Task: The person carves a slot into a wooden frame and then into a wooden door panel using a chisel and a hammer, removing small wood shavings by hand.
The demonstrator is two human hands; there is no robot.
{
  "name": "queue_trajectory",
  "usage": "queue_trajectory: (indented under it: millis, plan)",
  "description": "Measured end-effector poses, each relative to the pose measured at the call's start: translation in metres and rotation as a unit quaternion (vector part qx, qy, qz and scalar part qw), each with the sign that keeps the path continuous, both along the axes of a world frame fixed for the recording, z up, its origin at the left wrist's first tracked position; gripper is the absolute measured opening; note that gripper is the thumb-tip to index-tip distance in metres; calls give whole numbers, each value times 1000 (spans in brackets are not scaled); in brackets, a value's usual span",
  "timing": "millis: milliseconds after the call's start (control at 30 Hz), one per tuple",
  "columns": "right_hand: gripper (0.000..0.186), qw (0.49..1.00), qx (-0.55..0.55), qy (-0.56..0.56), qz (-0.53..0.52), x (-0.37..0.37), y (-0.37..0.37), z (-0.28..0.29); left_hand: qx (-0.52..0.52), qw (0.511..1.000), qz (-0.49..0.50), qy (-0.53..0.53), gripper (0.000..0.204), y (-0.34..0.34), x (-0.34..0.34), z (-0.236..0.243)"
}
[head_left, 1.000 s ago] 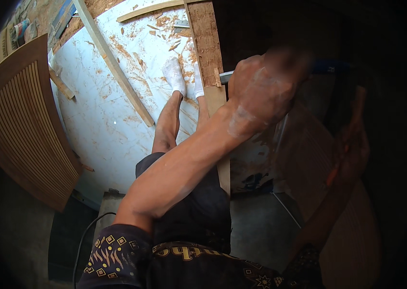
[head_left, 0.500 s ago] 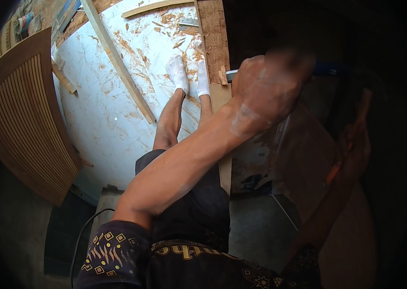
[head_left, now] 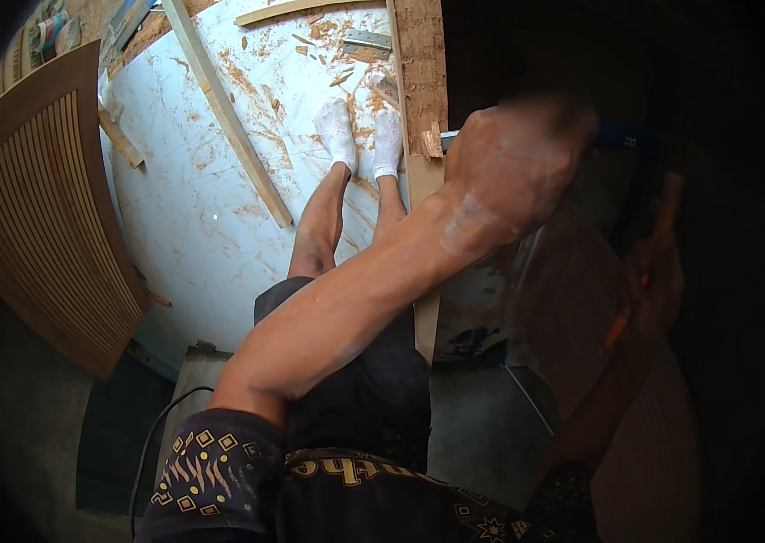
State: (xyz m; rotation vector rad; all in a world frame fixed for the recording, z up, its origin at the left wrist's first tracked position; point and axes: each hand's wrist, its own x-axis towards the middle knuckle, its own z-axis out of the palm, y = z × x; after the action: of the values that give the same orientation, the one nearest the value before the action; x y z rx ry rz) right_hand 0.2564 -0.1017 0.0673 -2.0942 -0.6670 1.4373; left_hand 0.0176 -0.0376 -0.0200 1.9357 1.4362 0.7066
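My left hand is closed around a chisel, its blue handle sticking out to the right. The short visible part of the steel blade meets the edge of a wooden board, where a curled wood chip lifts. Deep in shadow on the right, my right hand grips a stick-like tool with a brownish upper part and an orange part below the hand. Its far end fades into the dark, so its kind is unclear.
A curved slatted wooden panel stands at left. On the white marbled sheet lie a long wood strip, a metal hinge and wood shavings. My socked feet rest there. A black cable runs lower left.
The board, chisel and left hand sit slightly further right in view. My right hand has shifted a little left with its tool. The blade remains at the wood chip.
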Motion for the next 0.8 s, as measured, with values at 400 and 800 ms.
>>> queue_trajectory:
  millis: [400, 800]
  plan:
    - [50, 999, -8, 9, -36, -2, -3, -7, -25, 999, 16, -13, 37, 1, 0, 3]
    - [39, 950, 94, 214, -208, -73, 81, -85, 110, 994, 8, -11, 50, -13, -25, 12]
